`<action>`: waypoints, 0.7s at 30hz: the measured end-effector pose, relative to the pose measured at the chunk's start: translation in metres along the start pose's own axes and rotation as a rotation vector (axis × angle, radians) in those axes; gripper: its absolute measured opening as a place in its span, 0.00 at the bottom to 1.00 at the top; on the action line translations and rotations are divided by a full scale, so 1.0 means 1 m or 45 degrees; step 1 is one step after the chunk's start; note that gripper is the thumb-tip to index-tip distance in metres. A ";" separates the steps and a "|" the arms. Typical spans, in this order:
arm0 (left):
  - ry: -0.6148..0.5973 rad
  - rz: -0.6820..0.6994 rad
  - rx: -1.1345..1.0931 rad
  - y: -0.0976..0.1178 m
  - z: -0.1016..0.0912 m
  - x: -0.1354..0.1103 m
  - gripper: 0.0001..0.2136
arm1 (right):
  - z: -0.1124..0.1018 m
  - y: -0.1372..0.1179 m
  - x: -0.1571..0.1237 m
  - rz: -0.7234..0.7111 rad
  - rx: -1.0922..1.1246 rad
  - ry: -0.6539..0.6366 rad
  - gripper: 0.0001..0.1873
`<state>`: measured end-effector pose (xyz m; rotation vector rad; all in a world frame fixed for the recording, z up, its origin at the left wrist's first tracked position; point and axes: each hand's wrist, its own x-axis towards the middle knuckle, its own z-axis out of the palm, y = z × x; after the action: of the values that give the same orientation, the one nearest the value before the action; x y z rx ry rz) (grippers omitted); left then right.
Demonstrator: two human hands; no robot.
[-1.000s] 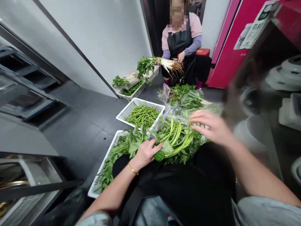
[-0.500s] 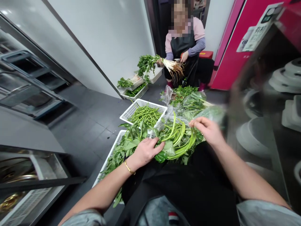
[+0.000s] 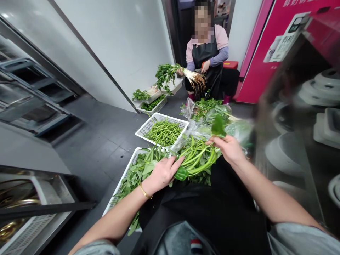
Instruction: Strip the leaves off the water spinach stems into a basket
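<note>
Long curved green stems [image 3: 200,161] bend in an arc between my two hands, over a heap of leafy greens. My left hand [image 3: 163,171], with a gold bracelet at the wrist, closes on one end of the stems; a dark leaf hangs below its fingers. On the other side, my right hand [image 3: 230,148] pinches a thin stalk between thumb and fingertips. A blurred green leaf [image 3: 218,125] stands up just above those fingertips. Under and beside my left forearm, a white basket [image 3: 115,196] holds leafy greens [image 3: 132,179]. I cannot tell the plant's kind.
A white basket [image 3: 140,132] of green beans [image 3: 164,131] stands ahead. Plastic-bagged greens [image 3: 239,129] lie to its right. A co-worker [image 3: 207,56] sits opposite, holding rooted greens [image 3: 190,76] and a red-handled tool. Shelves with white dishes [image 3: 284,152] flank my right.
My right hand has shifted slightly left, and a leaf now rises above its fingertips. The stems have sunk into a flatter arc. My left hand stays nearly in place.
</note>
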<state>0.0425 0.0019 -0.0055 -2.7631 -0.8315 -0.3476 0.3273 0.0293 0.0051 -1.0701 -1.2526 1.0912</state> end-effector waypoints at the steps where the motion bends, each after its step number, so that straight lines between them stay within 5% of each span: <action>1: 0.031 0.005 0.023 0.000 0.000 -0.003 0.31 | -0.005 0.005 0.004 0.120 0.175 0.118 0.13; 5: 0.154 0.009 0.057 -0.004 -0.001 -0.013 0.26 | -0.035 0.030 0.028 0.316 0.356 0.305 0.16; 9: 0.228 0.005 0.031 -0.010 -0.001 -0.025 0.23 | -0.074 0.036 0.055 0.255 -0.216 0.386 0.14; 11: 0.262 -0.016 0.032 -0.012 0.000 -0.028 0.23 | -0.077 0.023 0.058 0.191 -0.519 0.351 0.15; 13: 0.281 -0.031 0.042 -0.013 0.002 -0.027 0.23 | -0.060 0.002 0.051 0.018 -0.739 0.270 0.14; 16: 0.271 -0.040 0.085 -0.011 0.004 -0.018 0.23 | -0.003 -0.024 0.030 -0.360 -1.099 -0.048 0.15; 19: 0.271 -0.038 0.113 -0.006 0.007 -0.007 0.23 | 0.050 -0.023 0.022 -0.281 -1.342 -0.409 0.14; 21: 0.278 -0.027 0.108 -0.003 0.009 -0.003 0.22 | 0.065 -0.012 0.028 -0.140 -1.425 -0.485 0.11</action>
<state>0.0398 0.0059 -0.0142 -2.5817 -0.8005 -0.5910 0.2632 0.0552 0.0230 -1.5972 -2.3145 0.4482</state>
